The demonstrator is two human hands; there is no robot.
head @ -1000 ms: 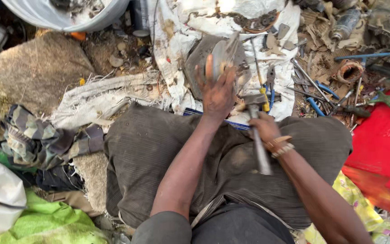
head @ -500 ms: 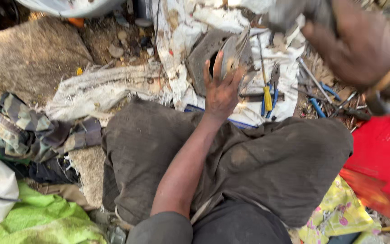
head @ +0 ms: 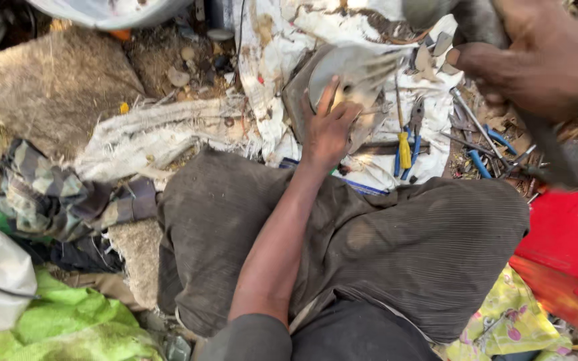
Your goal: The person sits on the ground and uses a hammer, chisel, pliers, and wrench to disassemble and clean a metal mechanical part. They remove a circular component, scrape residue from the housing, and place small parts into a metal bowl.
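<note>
A: Where is the left hand [head: 329,130]?

B: Upper centre of the frame, fingers spread flat and pressing on a round grey metal disc [head: 349,77]. The disc lies on a dirty white cloth [head: 275,47], past the knees.

A: And the right hand [head: 543,60]?

B: Upper right corner, raised and blurred, fist clenched around a dark tool handle [head: 543,144].

A: Anything beside the disc?

B: A yellow-handled screwdriver [head: 404,147] and blue-handled pliers [head: 415,134], just right of it.

Yellow-handled screwdriver [head: 404,148], blue-handled pliers [head: 415,134], red box [head: 570,241], green cloth [head: 81,321], big stone [head: 55,83].
</note>
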